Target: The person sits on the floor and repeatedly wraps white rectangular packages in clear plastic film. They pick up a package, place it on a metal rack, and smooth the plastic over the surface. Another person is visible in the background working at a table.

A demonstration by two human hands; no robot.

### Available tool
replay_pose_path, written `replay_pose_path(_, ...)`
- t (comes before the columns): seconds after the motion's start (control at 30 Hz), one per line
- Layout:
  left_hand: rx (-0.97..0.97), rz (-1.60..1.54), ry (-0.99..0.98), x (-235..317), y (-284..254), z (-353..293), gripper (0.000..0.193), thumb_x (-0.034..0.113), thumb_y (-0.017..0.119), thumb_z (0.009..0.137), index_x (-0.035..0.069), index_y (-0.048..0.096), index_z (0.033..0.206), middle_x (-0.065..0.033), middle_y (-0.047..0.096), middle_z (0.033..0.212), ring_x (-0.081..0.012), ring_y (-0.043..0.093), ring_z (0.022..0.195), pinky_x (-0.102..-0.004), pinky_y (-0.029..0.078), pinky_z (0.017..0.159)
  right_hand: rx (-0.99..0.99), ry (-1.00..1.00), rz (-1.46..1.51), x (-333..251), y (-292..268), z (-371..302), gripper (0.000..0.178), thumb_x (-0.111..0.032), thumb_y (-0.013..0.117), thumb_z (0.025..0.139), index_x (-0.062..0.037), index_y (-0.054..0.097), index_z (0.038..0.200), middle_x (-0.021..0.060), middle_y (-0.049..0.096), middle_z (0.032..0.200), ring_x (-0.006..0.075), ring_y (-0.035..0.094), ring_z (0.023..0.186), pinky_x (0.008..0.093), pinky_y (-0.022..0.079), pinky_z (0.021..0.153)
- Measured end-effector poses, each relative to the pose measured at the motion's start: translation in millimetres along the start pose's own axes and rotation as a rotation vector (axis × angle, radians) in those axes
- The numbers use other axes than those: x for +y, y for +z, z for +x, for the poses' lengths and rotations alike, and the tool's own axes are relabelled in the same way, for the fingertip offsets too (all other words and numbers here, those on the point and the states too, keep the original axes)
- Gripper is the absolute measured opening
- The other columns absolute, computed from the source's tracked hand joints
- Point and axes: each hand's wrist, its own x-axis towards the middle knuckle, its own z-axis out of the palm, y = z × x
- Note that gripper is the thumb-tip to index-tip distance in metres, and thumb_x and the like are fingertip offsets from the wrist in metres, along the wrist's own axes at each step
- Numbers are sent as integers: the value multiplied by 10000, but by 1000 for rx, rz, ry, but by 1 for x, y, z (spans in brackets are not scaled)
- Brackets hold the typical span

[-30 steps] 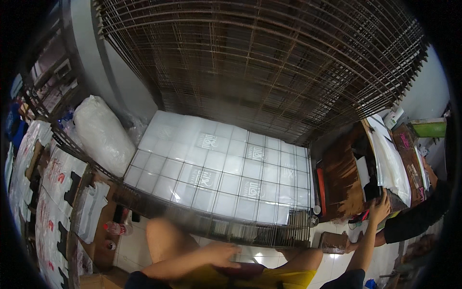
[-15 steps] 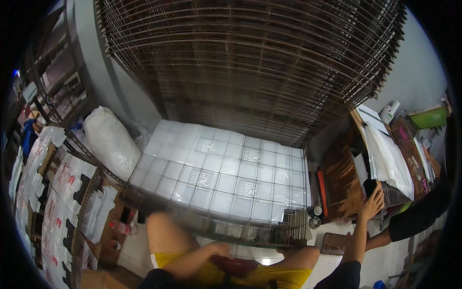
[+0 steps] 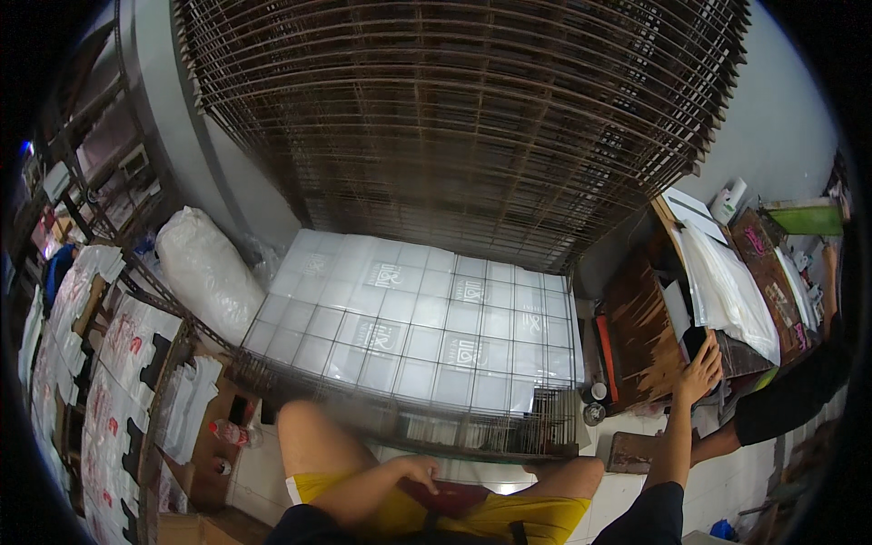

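Note:
My right hand (image 3: 698, 371) reaches out to the far right, its fingers bent round the edge of a small black object (image 3: 694, 340) beside the wooden cabinet. What that object is I cannot make out. My left hand (image 3: 418, 470) rests low over my lap with its fingers loosely apart, next to a dark red patch (image 3: 447, 500) on the yellow shorts (image 3: 545, 518). Ahead of my knees, translucent plastic sheets or bags with white printing (image 3: 418, 318) lie in rows on a wire rack (image 3: 490, 450).
More wire racks (image 3: 472, 109) are raised above the sheets. A stuffed white plastic sack (image 3: 209, 272) leans at the left near stacked printed sheets (image 3: 118, 391) and a bottle (image 3: 232, 432). White bags (image 3: 727, 291) lie on the wooden cabinet (image 3: 640, 341). Another person's dark-clothed leg (image 3: 786, 400) stands at right.
The view has shifted slightly. My left hand's blur has cleared, and one finger now points down over the dark red patch. My right hand stays at the black object.

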Motion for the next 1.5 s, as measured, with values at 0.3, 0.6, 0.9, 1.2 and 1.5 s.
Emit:
replay_pose_path(0.3,115,175,42,40,-7,-12,420,345,771,603,109,566,883,-157,613,909,-332,577,930,-423,451,745,5,2,1,-2,-5,-1,867,-126,630,668,-152,240,1442,89,364,1404,260,351,1278,394,244,1024)
replay_pose_path(0.6,214,226,175,29,3,-3,359,343,739,649,136,561,882,-100,614,819,-306,590,881,-434,452,700,33,-16,-35,-3,-1,-1,943,-134,694,647,-160,203,1452,105,361,1402,274,340,1278,409,252,1016)
replay_pose_path(0.9,248,182,295,47,-1,-14,306,241,732,639,107,568,860,-79,589,823,-269,596,819,-396,453,649,45,-31,-93,0,11,-2,963,-239,724,654,-166,192,1453,113,350,1404,276,342,1278,418,261,1017)
replay_pose_path(1.2,252,220,320,42,3,-10,264,229,716,652,89,554,806,-76,582,796,-268,601,800,-406,453,625,-12,-8,-16,-4,-13,-1,986,-204,717,626,-159,181,1453,128,363,1391,300,355,1266,443,261,1035)
replay_pose_path(1.5,337,431,375,52,12,-11,225,167,649,721,85,519,885,-89,580,893,-316,599,874,-461,469,667,-19,7,-6,-12,-22,-1,959,-178,691,638,-161,184,1452,140,359,1393,302,356,1268,457,264,1035)
